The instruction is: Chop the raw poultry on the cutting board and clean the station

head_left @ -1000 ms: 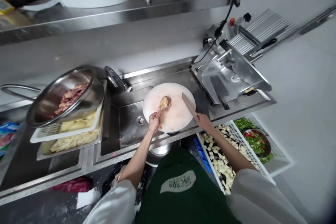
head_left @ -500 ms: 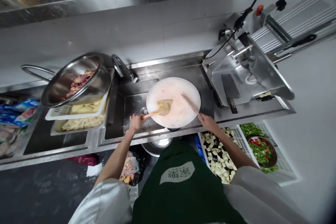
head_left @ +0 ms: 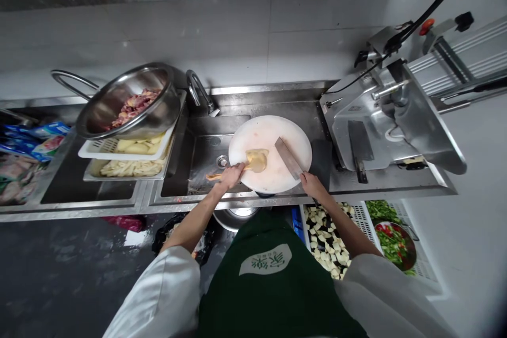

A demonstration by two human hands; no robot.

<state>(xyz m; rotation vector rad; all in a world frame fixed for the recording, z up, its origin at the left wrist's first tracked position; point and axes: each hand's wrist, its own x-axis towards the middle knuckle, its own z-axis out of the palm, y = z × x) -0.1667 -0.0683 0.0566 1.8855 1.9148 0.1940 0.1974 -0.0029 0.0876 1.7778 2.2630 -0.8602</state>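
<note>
A round white cutting board (head_left: 277, 177) sits over the right part of the sink. On its left half lies a pale yellow raw chicken leg (head_left: 257, 160), its thin shank pointing left past the board's edge. My left hand (head_left: 233, 175) is closed around the shank. At the board's right side my right hand (head_left: 312, 186) grips the handle of a cleaver (head_left: 288, 158). The broad blade rests low over the board, angled up and left, apart from the leg.
Left of the tap (head_left: 201, 94) a steel bowl (head_left: 132, 103) of cut meat sits on a white basket (head_left: 114, 156). A slicing machine (head_left: 396, 116) stands at the right, with a second cleaver (head_left: 360, 145) on it. Below are crates of cubed and chopped vegetables.
My left hand has moved right along the shank, closer to the thick end of the leg. The cleaver blade has turned, showing its broad face. The camera view has shifted.
</note>
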